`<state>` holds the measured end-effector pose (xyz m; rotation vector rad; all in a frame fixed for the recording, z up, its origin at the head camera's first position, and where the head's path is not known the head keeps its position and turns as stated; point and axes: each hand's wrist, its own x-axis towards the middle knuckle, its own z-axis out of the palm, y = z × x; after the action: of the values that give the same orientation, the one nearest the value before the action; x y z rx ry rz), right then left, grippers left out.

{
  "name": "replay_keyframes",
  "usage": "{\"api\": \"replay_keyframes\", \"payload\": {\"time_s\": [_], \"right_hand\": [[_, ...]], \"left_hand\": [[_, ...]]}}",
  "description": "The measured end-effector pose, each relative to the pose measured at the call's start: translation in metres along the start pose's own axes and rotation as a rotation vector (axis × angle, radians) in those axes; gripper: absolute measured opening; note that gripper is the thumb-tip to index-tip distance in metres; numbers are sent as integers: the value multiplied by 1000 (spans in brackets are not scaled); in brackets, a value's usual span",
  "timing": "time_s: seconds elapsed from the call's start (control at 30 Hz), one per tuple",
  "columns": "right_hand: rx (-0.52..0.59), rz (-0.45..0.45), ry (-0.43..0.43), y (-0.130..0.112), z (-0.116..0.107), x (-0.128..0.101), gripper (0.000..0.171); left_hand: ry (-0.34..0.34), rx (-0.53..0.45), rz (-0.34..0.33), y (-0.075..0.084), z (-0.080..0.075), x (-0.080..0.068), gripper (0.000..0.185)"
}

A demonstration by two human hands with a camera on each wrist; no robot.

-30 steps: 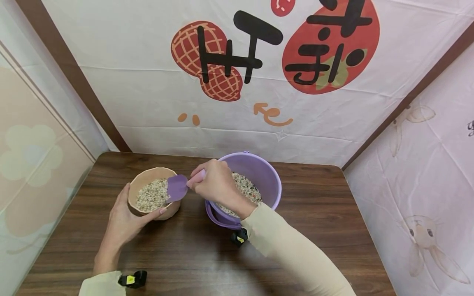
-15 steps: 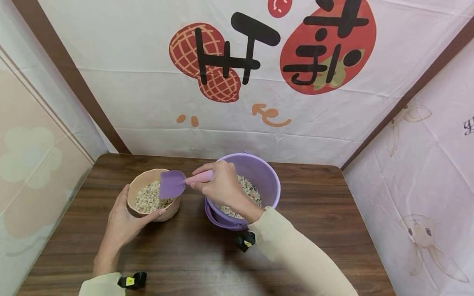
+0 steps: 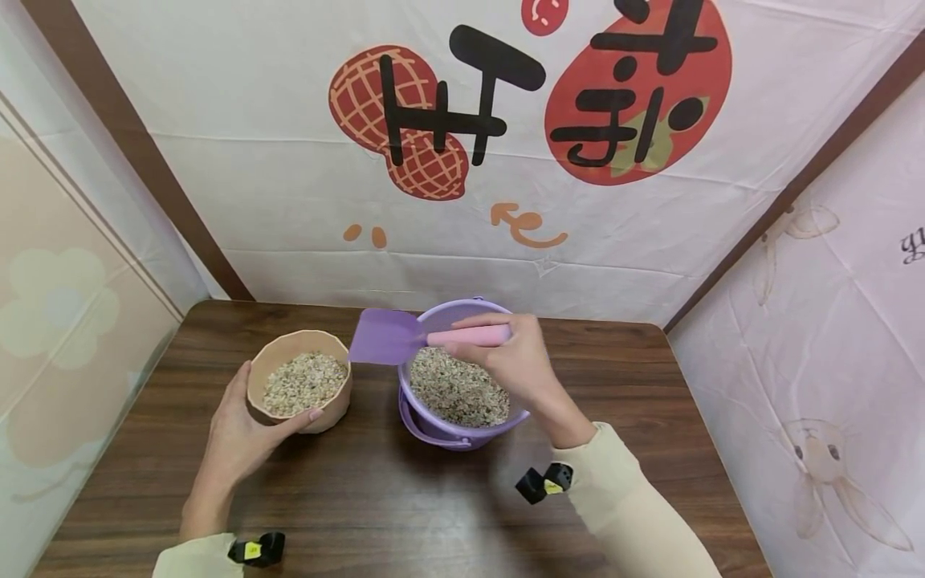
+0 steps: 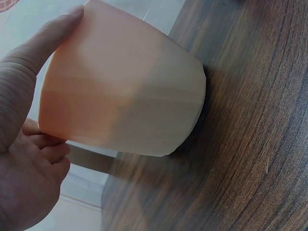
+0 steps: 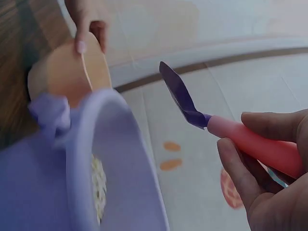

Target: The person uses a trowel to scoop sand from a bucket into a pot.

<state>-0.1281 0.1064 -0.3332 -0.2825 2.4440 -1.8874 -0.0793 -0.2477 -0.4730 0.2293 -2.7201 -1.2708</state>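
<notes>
My left hand (image 3: 242,437) holds the near left side of a peach, faceted pot (image 4: 110,86), thumb and fingers spread around its rim. Pale, gravel-like grains (image 3: 305,382) partly fill this pot, which stands on the table. In my right hand (image 3: 516,361) is a small shovel, its pink handle (image 5: 255,142) pinched between thumb and fingers. The shovel's purple blade (image 3: 386,337) points left, above the gap between pot and bucket, and carries no visible grains. Below the right hand stands a purple bucket (image 3: 408,385), with speckled grains (image 3: 458,389) inside.
The bucket's handle (image 3: 426,433) hangs down on its near left side. Brown wood-grain tabletop (image 3: 376,506) lies in front of both containers. A printed white cloth (image 3: 303,201) rises behind the table, and another cloth (image 3: 817,361) hangs at the right.
My right hand has drawn the shovel up and right, away from over the pot to the bucket's rim. The blade has turned flatter. My left hand stays on the pot.
</notes>
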Motion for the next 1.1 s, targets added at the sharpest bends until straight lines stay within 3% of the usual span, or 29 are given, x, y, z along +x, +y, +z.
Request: {"api": "replay_keyframes", "payload": {"time_s": [0.17,0.47,0.83,0.97,1.1], "right_hand": [[103,29,34,8,-25,-7,29],[109,70,111,25,-56,-22,37],[233,74,66,51,-75,-33,42],[234,97,104,56,-76,-34,44],[229,117,130,60,-76,-36,46]], "left_hand": [[-8,3,-22,0,0,0,132],[4,8,-20,-2,1,0,132],[11,16,9,1,0,1,132],[30,31,59,9,-1,-1,134],[62,-13,193,34,3,-1,133]]}}
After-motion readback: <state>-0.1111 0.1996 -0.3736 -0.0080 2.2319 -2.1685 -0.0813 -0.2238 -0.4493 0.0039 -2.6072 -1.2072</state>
